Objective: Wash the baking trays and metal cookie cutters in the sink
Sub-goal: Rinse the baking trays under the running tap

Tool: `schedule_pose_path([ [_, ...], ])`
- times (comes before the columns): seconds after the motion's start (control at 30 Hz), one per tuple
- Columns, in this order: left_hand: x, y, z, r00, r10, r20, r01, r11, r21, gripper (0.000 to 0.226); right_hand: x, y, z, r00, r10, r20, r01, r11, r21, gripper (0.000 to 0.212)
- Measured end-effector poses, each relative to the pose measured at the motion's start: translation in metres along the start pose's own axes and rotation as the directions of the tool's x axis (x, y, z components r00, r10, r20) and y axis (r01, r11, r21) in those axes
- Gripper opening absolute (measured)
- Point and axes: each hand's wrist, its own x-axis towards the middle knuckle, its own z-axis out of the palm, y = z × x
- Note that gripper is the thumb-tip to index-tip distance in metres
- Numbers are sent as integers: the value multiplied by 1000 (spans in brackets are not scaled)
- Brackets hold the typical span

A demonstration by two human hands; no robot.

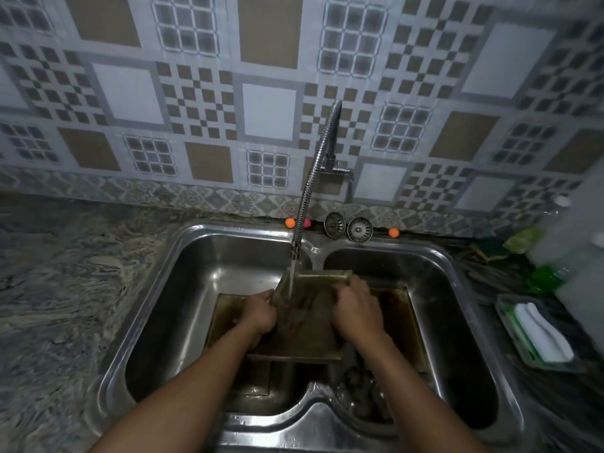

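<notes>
A square metal baking tray (304, 325) is held tilted over the divider of a double steel sink (153, 299), under running water from the flexible tap (307, 188). My left hand (260, 313) grips the tray's left edge. My right hand (358, 310) grips its right edge, fingers curled over the rim. Another tray (225, 315) lies flat in the left basin, and a further one (405, 315) lies in the right basin. A dark heap, perhaps cookie cutters (362, 390), sits in the right basin near the front; it is too dim to make out.
Two sink strainers (347, 226) and small orange balls (290, 223) sit on the ledge behind the sink. A container with white cloths (536, 331) and green bottles (545, 279) stand on the right counter. Marbled counter (58, 289) stretches to the left.
</notes>
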Motion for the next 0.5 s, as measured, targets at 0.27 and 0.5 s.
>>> schedule_pose_path([
  [0.27, -4, 1, -4, 990, 142, 20, -143, 972, 185, 50, 30, -9, 16, 923, -127, 362, 226, 943, -246, 61],
  [0.5, 5, 5, 4, 972, 221, -75, -210, 968, 136, 39, 71, -37, 36, 978, -58, 199, 68, 997, -43, 70],
])
